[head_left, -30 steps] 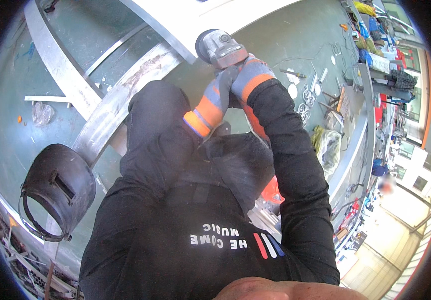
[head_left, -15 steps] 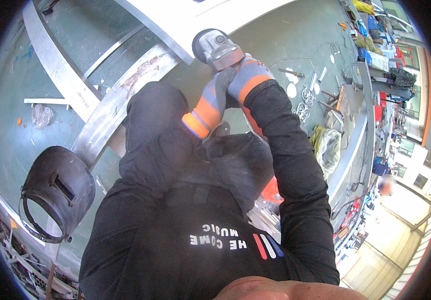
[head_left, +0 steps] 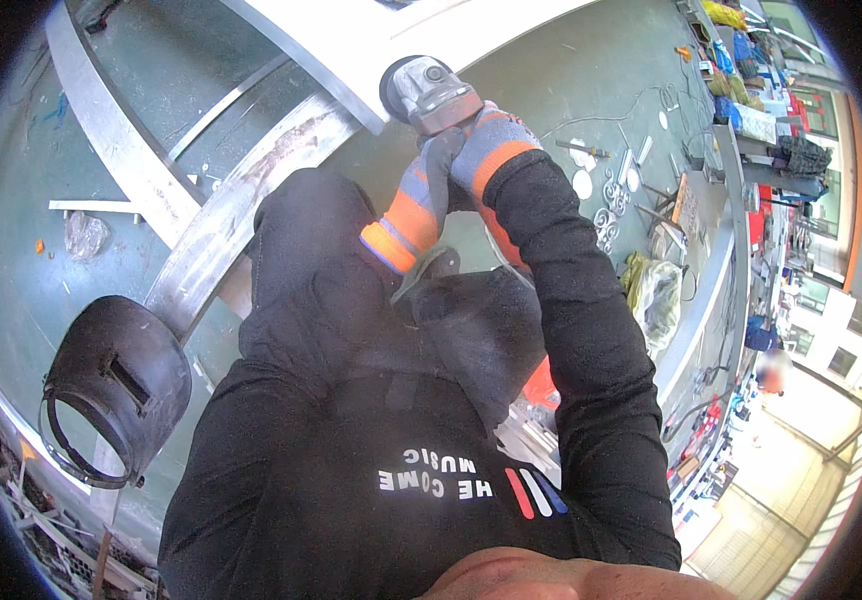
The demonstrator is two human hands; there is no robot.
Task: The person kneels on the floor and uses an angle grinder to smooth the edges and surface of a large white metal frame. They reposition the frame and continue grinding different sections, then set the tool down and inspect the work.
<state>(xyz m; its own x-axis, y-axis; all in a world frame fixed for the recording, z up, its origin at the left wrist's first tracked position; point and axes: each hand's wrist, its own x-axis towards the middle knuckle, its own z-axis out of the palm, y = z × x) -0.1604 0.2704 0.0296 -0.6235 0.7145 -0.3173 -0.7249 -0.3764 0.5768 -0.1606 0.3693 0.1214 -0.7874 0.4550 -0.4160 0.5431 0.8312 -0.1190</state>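
Both of my hands, in grey-and-orange work gloves, are closed round an angle grinder (head_left: 437, 98). Its metal head points away from me, with the dark disc at the head's left side. My left hand (head_left: 421, 195) wraps the body from the near left. From the right, my right hand (head_left: 496, 148) grips it just behind the head. The disc lies against or very close to the edge of a bright white metal piece (head_left: 371, 45); actual contact cannot be made out. The grinder's rear end is hidden behind the gloves.
Long flat metal bars (head_left: 261, 165) lie to the left of my knees. A black welding mask (head_left: 116, 385) is at the lower left. On the right are scroll-shaped metal parts (head_left: 608, 215), a cable (head_left: 601, 122) and a clear plastic bag (head_left: 659, 305). Cluttered benches line the far right.
The grinder and both hands have shifted slightly to the left and away from me. My grip on it looks the same.
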